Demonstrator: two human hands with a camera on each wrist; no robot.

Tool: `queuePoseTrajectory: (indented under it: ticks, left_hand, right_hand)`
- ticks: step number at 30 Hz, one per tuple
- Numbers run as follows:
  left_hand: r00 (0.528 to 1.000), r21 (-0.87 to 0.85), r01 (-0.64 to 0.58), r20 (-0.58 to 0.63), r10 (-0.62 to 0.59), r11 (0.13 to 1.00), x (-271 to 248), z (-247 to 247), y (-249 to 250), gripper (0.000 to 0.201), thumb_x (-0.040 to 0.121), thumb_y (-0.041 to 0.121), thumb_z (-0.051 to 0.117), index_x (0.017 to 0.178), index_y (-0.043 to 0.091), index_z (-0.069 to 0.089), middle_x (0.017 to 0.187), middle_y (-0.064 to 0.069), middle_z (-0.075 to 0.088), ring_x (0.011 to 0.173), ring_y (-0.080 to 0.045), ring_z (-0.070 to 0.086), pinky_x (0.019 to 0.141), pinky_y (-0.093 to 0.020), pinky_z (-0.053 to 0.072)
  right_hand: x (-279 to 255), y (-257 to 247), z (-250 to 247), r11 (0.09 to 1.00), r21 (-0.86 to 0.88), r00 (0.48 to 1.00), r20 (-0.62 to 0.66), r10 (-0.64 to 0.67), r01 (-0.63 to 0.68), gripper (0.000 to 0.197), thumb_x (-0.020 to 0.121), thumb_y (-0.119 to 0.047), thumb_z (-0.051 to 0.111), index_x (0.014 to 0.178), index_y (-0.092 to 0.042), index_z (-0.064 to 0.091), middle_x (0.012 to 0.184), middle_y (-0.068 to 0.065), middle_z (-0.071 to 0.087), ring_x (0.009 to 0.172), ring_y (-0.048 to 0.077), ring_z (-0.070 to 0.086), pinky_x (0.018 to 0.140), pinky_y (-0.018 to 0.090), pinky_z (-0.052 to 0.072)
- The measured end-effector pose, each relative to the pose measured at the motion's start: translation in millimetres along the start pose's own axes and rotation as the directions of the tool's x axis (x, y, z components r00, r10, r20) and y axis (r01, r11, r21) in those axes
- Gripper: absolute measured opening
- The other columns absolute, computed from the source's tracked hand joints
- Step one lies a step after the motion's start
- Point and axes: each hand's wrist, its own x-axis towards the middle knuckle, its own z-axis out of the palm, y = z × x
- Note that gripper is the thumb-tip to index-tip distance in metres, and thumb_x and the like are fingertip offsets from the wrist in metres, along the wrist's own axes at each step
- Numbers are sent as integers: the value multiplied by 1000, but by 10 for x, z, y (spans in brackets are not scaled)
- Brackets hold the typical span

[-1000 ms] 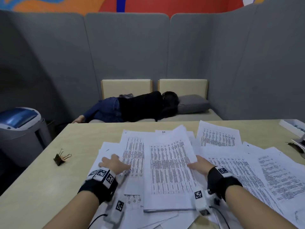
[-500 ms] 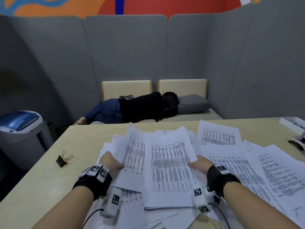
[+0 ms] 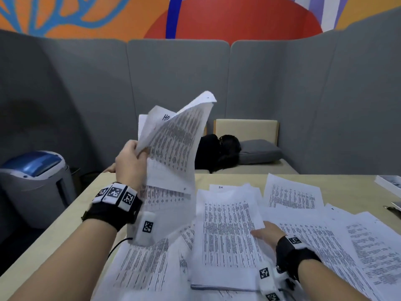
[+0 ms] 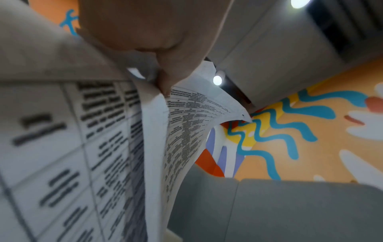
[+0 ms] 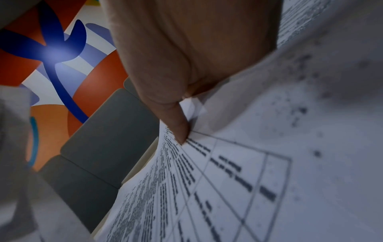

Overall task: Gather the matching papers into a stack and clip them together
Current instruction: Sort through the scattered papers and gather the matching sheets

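Observation:
My left hand [image 3: 132, 157] is raised above the table and pinches the edge of a few printed sheets [image 3: 173, 148], which hang curled and upright. In the left wrist view the thumb and fingers [image 4: 163, 81] clamp those sheets [image 4: 182, 131]. A thicker paper stack [image 3: 227, 235] lies flat in front of me. My right hand [image 3: 263, 232] holds its right edge. The thumb [image 5: 178, 129] presses on the top sheet [image 5: 207, 188]; the fingers are hidden under paper. No binder clip is in view.
More printed sheets [image 3: 293, 194] lie scattered over the right and near side of the beige table [image 3: 86, 203]. A white tray [image 3: 388, 183] sits at the far right edge. A grey bin [image 3: 32, 177] stands at left. A person [image 3: 219, 151] lies on the bench behind.
My left hand has lifted a few sheets from the left pile high into the air. The right hand stays on the stack's right edge. The view has tilted upward.

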Motion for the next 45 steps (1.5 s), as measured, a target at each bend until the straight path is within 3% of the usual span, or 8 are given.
queuePoseTrajectory:
  ticks: [8,11,17,21,24,28,36,45]
  left_hand:
    - [974,-239,225,95,-208,945,159,135,61,22,88,24,65,99,5,64,97,-11,69,87,-26,65,79,-38,54]
    - [935,-244,330,219,-280,912,-44,353,-94,25,89,22,66,104,3,64,100,-10,70,87,-24,66,76,-34,54]
    - [835,-168,471,400,-377,866,-687,784,-300,22,85,12,69,103,4,60,94,-9,66,77,-19,63,55,-22,47]
    - [525,115,600,690,-498,791,-984,1018,-519,23,83,12,69,98,5,54,93,-13,64,81,-26,62,70,-31,50]
    - [278,236,635,818,-503,736,-1097,1043,-588,6,88,-3,52,83,1,53,70,-13,52,62,-21,50,61,-28,41]
    - [362,175,623,800,-479,763,-1140,972,-612,23,79,-12,66,99,-4,58,82,-19,68,73,-30,66,65,-34,58]
    - [731,62,490,513,-449,869,-874,832,-667,34,68,22,86,83,4,62,82,-10,69,71,-23,66,57,-30,54]
    - [821,-34,352,491,-291,935,-708,839,-561,23,94,25,56,111,10,59,105,-8,68,93,-26,65,78,-34,52]
  right_hand:
    - [10,-30,1,971,225,996,-21,92,-85,69,97,-49,41,145,-1,32,152,16,33,139,32,34,113,39,27]
    - [227,152,-10,882,453,988,-7,152,-133,115,63,-92,36,144,-10,40,148,12,42,134,31,42,114,47,30]
    - [-3,67,-75,827,538,986,105,127,-163,111,66,-92,28,142,-12,43,144,9,47,131,28,45,115,43,29]
    - [-31,64,-112,878,469,989,146,25,-92,85,81,-71,48,148,-21,30,155,-3,26,145,20,20,118,41,16]
    - [34,114,-91,941,338,980,192,-60,-8,54,82,-36,72,126,-8,56,133,0,55,124,21,51,113,40,33]
    - [198,206,-51,989,138,989,131,-76,58,44,76,-25,76,116,-10,64,116,5,68,104,22,65,98,37,49]
    - [243,307,-61,967,243,988,107,-107,78,49,83,-15,61,131,-12,52,131,8,59,118,29,57,107,48,41]
    - [148,288,-53,969,229,976,169,-137,96,80,69,-12,80,136,-13,37,129,0,56,115,21,58,101,40,46]
